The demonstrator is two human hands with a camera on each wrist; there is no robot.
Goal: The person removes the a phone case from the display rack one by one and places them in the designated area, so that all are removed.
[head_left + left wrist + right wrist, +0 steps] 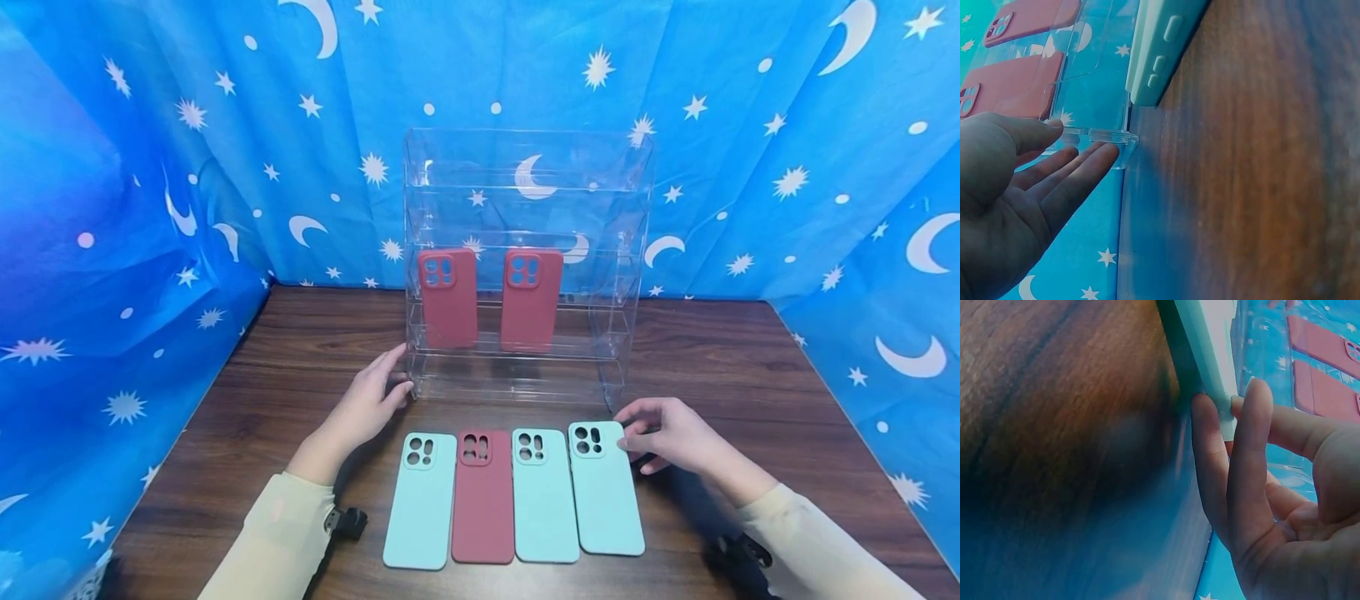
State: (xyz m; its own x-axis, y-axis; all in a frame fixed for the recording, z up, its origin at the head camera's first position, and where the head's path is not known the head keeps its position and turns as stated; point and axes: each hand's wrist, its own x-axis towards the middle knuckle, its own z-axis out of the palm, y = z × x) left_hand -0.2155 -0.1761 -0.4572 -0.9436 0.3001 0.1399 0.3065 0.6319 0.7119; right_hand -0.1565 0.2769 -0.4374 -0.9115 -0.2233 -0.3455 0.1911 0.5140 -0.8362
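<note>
In the head view my right hand pinches the top right corner of the rightmost mint phone case. The right wrist view has the thumb and a finger on either side of that case's edge. My left hand, fingers extended, is at the lower left edge of a clear tiered display rack. To the left of the pinched case, a mint case, a red case and another mint case lie in a row, camera cutouts toward the rack.
Two red phone cases stand side by side in a lower tier of the rack. Behind the brown wooden table hangs a blue cloth with white moons and stars, which also covers both sides.
</note>
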